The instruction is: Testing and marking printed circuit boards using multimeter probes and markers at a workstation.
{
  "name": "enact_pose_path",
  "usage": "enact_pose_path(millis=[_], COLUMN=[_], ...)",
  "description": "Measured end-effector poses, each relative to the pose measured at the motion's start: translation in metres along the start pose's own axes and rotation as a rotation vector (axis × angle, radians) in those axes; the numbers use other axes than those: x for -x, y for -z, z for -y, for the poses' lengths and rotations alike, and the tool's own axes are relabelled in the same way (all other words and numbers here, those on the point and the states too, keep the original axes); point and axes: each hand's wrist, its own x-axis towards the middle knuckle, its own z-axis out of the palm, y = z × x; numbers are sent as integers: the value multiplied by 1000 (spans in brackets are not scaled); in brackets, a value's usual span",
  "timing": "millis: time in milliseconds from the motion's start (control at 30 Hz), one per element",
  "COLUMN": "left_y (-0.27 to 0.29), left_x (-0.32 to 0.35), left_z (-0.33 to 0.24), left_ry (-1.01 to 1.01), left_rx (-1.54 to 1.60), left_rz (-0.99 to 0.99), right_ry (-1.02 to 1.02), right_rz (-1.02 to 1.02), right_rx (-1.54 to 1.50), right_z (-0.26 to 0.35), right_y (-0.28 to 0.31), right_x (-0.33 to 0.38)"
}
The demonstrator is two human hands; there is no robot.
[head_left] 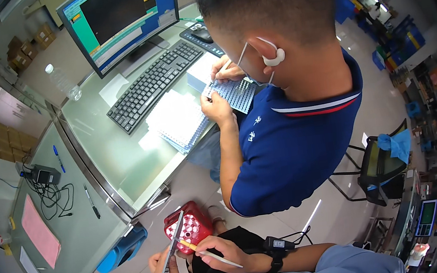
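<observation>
My left hand (pixel 166 270) is closed around a thin grey panel (pixel 173 244), which is tilted and seen almost edge-on. In my right hand (pixel 224 254) is a slim pen-like tool (pixel 212 255) with a pale handle and a yellow front part. Its tip points at the panel's face; whether it touches cannot be made out. Both hands are above my lap, beyond which a red box-like object (pixel 201 222) with a pink-and-white patterned top stands on the floor.
A co-worker in a blue shirt (pixel 303 147) works at the glass-topped desk with a gridded sheet (pixel 238 96) and a thin tool. Stacked sheets (pixel 176 117), a keyboard (pixel 156 84) and a monitor (pixel 120 17) are there. A blue bin (pixel 123 251) stands below the left desk.
</observation>
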Motion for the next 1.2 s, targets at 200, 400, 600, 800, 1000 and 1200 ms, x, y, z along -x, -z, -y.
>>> enact_pose_path(millis=[200,400,600,800,1000,1200], left_y=[1,2,7,0,-4,-2], left_x=[3,5,7,-1,-5,0], left_z=[5,11,1,3,-2,-6], left_ry=[-10,-41,-66,-40,-78,-76], left_rx=[7,4,-44,-7,-34,-47], left_rz=[-19,-27,-7,-8,-19,-32], right_ry=[-26,-32,-32,97,167,131], right_rz=[4,7,-7,-19,-38,-22], right_rx=[8,3,4,98,193,209], right_z=[-2,-1,1,8,9,12], right_y=[-3,-3,-5,5,8,7], right_x=[4,4,4,-2,0,-4])
